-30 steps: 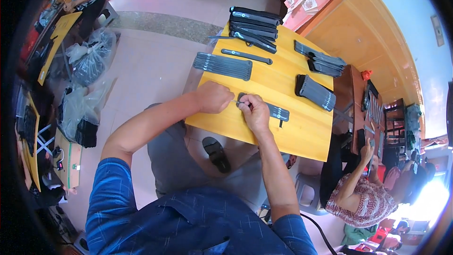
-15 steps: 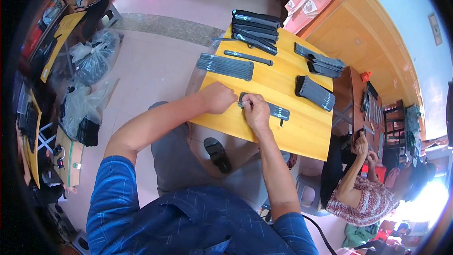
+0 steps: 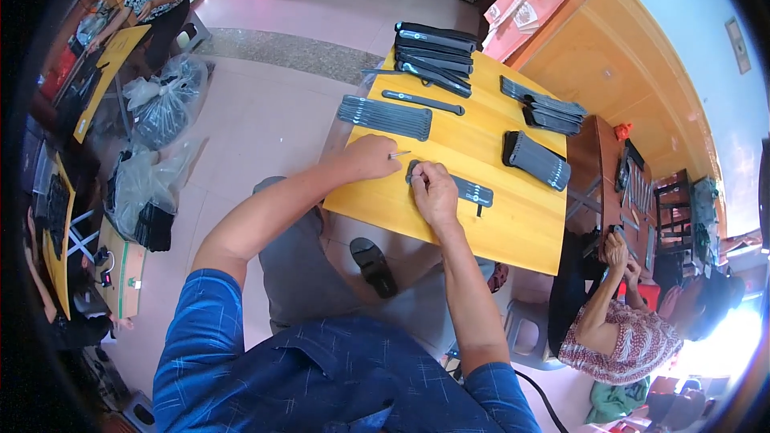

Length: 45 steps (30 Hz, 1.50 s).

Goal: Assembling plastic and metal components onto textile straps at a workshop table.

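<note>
My left hand (image 3: 373, 158) is closed round a thin metal tool (image 3: 399, 155), whose slim tip points right; its exact kind is too small to tell. To its right, my right hand (image 3: 435, 195) pinches the left end of a flat dark grey strap-like piece (image 3: 475, 192) with pale printing. That piece lies on the yellow table (image 3: 513, 232), with a short black tab at its near edge. The pinched end is partly hidden by my fingers. Just beyond my left hand lies a row of similar grey straps (image 3: 385, 117), with a single strap (image 3: 423, 102) behind it.
A tall pile of black straps (image 3: 433, 56) stands at the table's far side. Two more stacks, one grey bundle (image 3: 541, 104) and another pile (image 3: 537, 160), lie to the right. A co-worker (image 3: 618, 337) sits at the right; a plastic bag (image 3: 164, 104) rests on the floor at left.
My left hand has drawn back slightly from my right hand, and the metal tool now shows. My right hand stays on the strap-like piece. A standing person's feet in the background have shifted.
</note>
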{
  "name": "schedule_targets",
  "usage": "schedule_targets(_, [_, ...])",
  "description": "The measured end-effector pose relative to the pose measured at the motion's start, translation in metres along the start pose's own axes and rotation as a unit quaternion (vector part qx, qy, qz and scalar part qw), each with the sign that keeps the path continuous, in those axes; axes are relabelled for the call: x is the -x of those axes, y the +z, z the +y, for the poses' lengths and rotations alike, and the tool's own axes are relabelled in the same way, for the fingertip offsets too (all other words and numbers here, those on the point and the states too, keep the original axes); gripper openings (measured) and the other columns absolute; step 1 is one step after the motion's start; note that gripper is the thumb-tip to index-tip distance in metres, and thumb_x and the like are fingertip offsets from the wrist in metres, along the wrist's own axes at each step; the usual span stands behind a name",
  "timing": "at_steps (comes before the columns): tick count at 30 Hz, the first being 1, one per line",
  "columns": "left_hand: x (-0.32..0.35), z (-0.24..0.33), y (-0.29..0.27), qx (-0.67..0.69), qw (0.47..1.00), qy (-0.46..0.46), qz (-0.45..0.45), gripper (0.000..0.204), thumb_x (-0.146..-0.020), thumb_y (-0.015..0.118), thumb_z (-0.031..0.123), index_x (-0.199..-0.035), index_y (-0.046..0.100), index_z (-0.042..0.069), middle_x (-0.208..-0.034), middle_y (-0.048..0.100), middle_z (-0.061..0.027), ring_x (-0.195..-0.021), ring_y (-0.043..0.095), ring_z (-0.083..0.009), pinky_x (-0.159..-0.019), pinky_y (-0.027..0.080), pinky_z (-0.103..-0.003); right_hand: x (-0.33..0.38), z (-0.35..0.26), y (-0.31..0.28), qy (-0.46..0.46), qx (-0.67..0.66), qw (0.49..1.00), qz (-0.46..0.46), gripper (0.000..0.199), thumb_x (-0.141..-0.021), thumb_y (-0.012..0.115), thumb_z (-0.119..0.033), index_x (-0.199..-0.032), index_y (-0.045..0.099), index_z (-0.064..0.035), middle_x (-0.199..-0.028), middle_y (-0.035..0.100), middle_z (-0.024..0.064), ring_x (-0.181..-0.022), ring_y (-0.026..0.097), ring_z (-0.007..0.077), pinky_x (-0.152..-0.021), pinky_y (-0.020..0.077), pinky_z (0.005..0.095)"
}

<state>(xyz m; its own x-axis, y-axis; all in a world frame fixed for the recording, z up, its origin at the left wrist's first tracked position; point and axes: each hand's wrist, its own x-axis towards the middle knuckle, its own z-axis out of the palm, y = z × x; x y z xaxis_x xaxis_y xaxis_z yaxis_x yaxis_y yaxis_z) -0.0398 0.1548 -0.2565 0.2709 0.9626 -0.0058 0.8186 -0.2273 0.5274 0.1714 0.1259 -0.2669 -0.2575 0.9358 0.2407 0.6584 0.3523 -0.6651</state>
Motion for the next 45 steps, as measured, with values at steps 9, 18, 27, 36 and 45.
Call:
schedule_targets(9, [-0.027,0.011,0.006,0.036,0.996,-0.039,-0.074,0.036,-0.074,0.079,0.037,-0.085,0.074,0.003,-0.082,0.071,-0.0212,-0.079,0.07,-0.037,-0.074,0.055,-0.044,0.005,0.008,0.001,0.005,-0.089,0.996,0.027,0.008,-0.084,0.075,-0.005,-0.089,0.07,-0.0067,-0.079,0.062,0.0095,-0.067,0.063,0.0237,-0.062,0.0513,0.0362])
schedule_targets(18, [-0.042,0.022,0.002,0.05,0.986,-0.081,-0.139,0.022,-0.072,0.072,0.022,-0.08,0.075,0.001,-0.074,0.072,-0.019,-0.066,0.071,-0.0328,-0.065,0.058,-0.042,0.005,0.011,0.006,-0.013,-0.096,0.994,0.048,0.009,-0.084,0.076,-0.005,-0.091,0.071,-0.006,-0.079,0.064,0.0096,-0.066,0.064,0.0224,-0.062,0.0521,0.0348])
schedule_targets(27, [-0.046,0.019,0.0,0.025,0.989,-0.078,-0.123,0.015,-0.074,0.068,0.017,-0.065,0.066,0.006,-0.059,0.065,-0.0084,-0.051,0.063,-0.0199,-0.051,0.053,-0.035,0.002,0.005,0.002,-0.001,-0.052,0.998,0.024,0.011,-0.083,0.075,-0.006,-0.092,0.07,-0.0088,-0.077,0.063,0.0093,-0.068,0.063,0.0248,-0.063,0.0515,0.0379])
schedule_targets(36, [-0.051,0.031,-0.005,0.034,0.97,-0.15,-0.187,0.022,-0.078,0.075,0.026,-0.077,0.069,0.005,-0.063,0.066,-0.0074,-0.052,0.064,-0.0209,-0.053,0.054,-0.034,-0.002,0.006,-0.001,0.01,-0.028,1.0,0.011,0.006,-0.083,0.072,-0.011,-0.088,0.069,-0.0099,-0.078,0.064,0.0105,-0.075,0.065,0.0307,-0.069,0.0519,0.0434])
schedule_targets(45, [-0.049,0.04,-0.013,-0.007,0.965,-0.162,-0.206,0.022,-0.073,0.078,0.026,-0.084,0.072,0.008,-0.066,0.069,-0.0078,-0.06,0.069,-0.023,-0.061,0.056,-0.036,-0.012,0.004,-0.006,-0.001,0.003,0.999,-0.037,0.002,-0.083,0.068,-0.007,-0.085,0.067,-0.008,-0.082,0.066,0.0138,-0.081,0.066,0.0342,-0.072,0.0524,0.0455])
